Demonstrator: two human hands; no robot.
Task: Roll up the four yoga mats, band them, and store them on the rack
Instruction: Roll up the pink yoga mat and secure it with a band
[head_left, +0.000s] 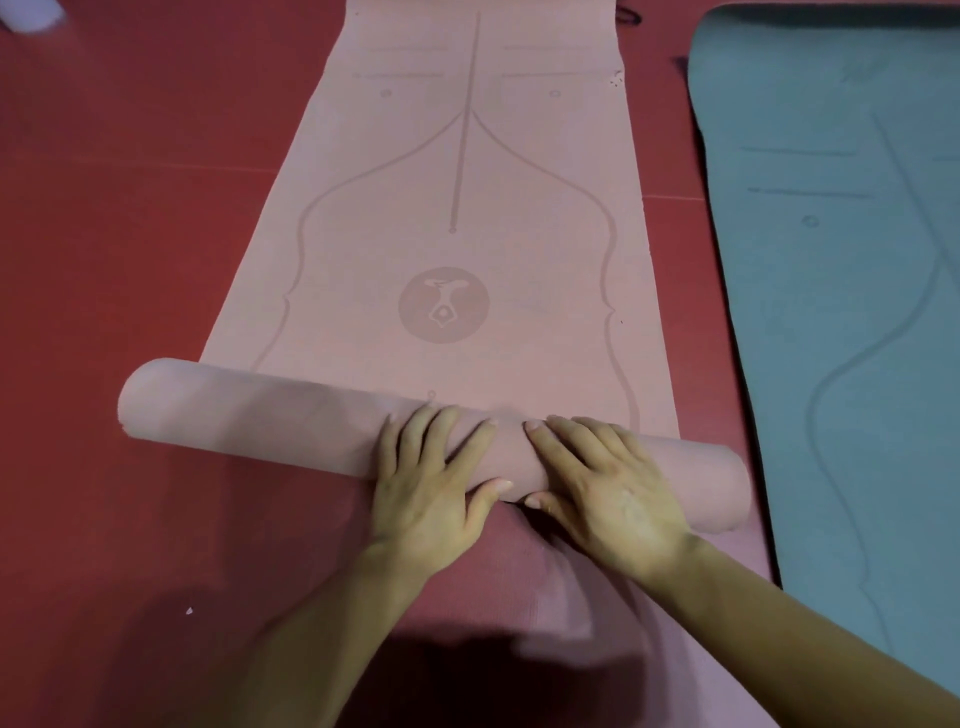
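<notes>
Here, both flat-fingered hands, left (431, 483) and right (597, 483), press the half-rolled pink mat (467, 208), printed with alignment lines.

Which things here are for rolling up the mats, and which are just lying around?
For the job: pink mat, partly rolled; left hand and right hand, both pressing on its roll; teal mat, lying flat.
Just lying about: small white scrap on the red floor; blurry pale thing in the far left corner.
</notes>
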